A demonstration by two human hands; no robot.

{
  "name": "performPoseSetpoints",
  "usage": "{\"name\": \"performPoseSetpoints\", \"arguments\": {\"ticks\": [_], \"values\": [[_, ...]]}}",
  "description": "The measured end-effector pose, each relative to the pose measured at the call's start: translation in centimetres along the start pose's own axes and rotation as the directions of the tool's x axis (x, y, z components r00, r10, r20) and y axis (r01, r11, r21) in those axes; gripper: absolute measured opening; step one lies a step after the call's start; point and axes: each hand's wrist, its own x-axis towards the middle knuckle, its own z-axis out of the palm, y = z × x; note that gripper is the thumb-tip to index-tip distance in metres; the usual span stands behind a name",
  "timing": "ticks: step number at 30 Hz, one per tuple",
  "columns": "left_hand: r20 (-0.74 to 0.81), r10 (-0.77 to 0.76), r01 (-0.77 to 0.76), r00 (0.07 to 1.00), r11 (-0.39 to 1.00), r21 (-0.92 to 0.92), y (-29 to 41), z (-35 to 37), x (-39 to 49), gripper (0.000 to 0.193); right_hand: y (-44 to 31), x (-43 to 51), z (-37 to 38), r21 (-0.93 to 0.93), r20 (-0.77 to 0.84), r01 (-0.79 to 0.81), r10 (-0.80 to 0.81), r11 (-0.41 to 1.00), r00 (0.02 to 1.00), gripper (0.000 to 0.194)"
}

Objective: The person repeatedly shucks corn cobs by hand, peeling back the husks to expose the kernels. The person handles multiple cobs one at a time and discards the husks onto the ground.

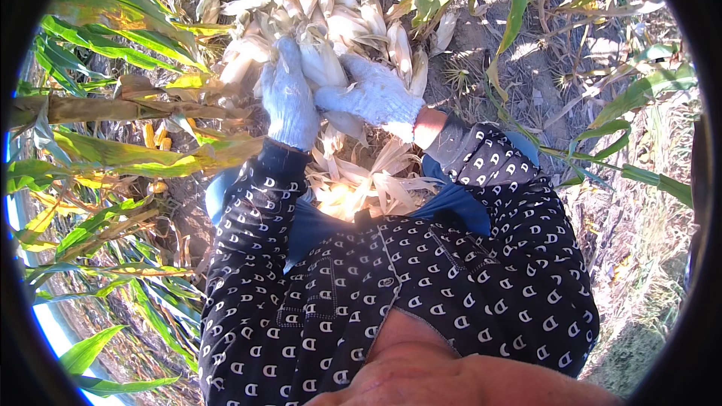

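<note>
My left hand (289, 96), in a pale knitted work glove, is closed around the left side of a corn ear in its dry husk (321, 62). My right hand (372, 93), gloved the same way, lies against the ear's lower right side, its thumb pointing left towards the left hand. A heap of corn ears in pale husks (350, 25) spreads on the ground beyond and around both hands. Stripped dry husks (383, 180) lie between my knees, below the hands. The fingertips of both gloves are partly hidden by the ear and the heap.
Several bare yellow corn ears (149, 135) lie on the ground at the left, behind leaves. A dry corn stalk (113, 110) reaches in from the left towards the heap. Green corn leaves (510, 11) hang at the upper right, over soil with dry litter (524, 84).
</note>
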Motion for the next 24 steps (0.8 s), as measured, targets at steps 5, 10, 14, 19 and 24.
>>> {"name": "performPoseSetpoints", "arguments": {"ticks": [5, 10, 14, 19, 24], "values": [[0.016, 0.017, -0.017, 1.000, 1.000, -0.016, 0.4, 0.8, 0.3, 0.041, 1.0, 0.2, 0.1, -0.047, -0.152, 0.082, -0.088, 0.995, 0.984, 0.083], [0.013, 0.259, -0.248, 0.966, 0.908, 0.339, -3.2, -1.9, 3.0, 0.037, 1.5, 0.4, 0.2, -0.168, -0.287, 0.217, -0.258, 0.962, 0.923, 0.078], [0.076, 0.318, -0.317, 0.945, 0.835, 0.449, -5.2, -3.8, 5.2, 0.037, 1.4, 0.4, 0.0, -0.195, -0.275, 0.234, -0.282, 0.952, 0.919, 0.076], [-0.048, -0.060, 0.065, 0.997, 0.991, 0.119, -2.8, -2.5, 4.3, 0.037, 2.4, 1.1, 0.6, 0.091, -0.284, 0.278, -0.243, 0.956, 0.928, 0.073], [-0.237, 0.015, 0.021, 0.971, 0.989, 0.146, 0.2, 0.3, 2.9, 0.027, 2.4, 2.1, 0.1, 0.194, -0.265, 0.129, -0.074, 0.972, 0.961, 0.078]]}}
